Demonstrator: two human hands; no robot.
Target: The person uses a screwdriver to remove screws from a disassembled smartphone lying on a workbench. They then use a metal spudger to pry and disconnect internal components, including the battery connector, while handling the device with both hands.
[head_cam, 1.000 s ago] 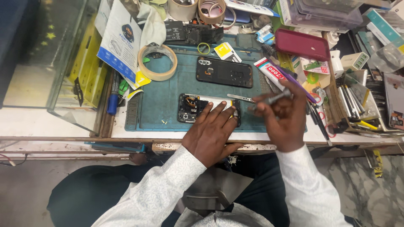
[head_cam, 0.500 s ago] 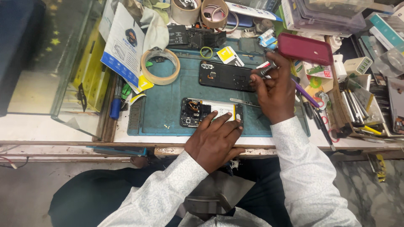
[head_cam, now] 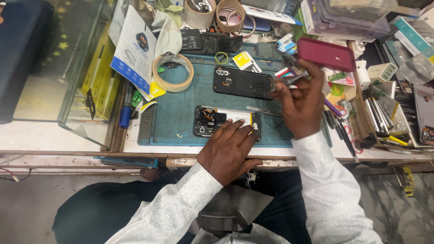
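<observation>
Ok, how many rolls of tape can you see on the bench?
3. One wide cream roll lies flat at the teal mat's upper left corner; a beige roll and a brown roll sit side by side at the top edge. Clutter may hide others.

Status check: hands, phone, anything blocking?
Left hand flat on opened phone, pinning it to the mat. Right hand grips a screwdriver, raised by the back cover. Tweezers lie beside phone; nothing blocking.
</observation>
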